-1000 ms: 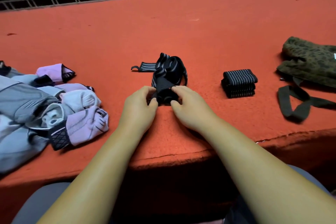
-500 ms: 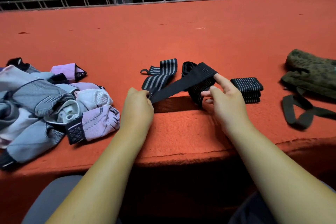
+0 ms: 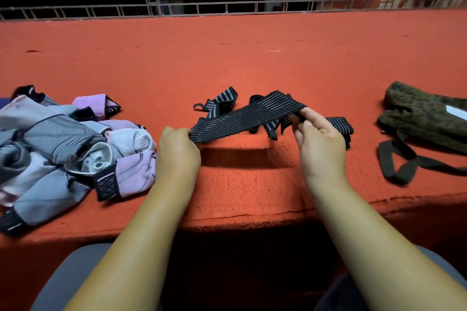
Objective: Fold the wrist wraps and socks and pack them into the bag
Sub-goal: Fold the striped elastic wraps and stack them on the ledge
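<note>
Wrist wrap [image 3: 242,116] held stretched above the red surface [image 3: 227,63], long axis left to right, right end higher. Left hand [image 3: 177,154] grips its left end; right hand [image 3: 321,144] pinches the right end, the rest of the wrap trailing down behind. Folded wrap [image 3: 338,125] sits just behind the right hand, partly hidden. Sock pile [image 3: 70,149] lies beside the left hand. Bag [image 3: 424,118] lies far right, well apart.

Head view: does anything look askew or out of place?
Nothing damaged. The socks lie in a jumbled heap at left, unfolded, and the bag strap sprawls loose near the carpet front edge.
</note>
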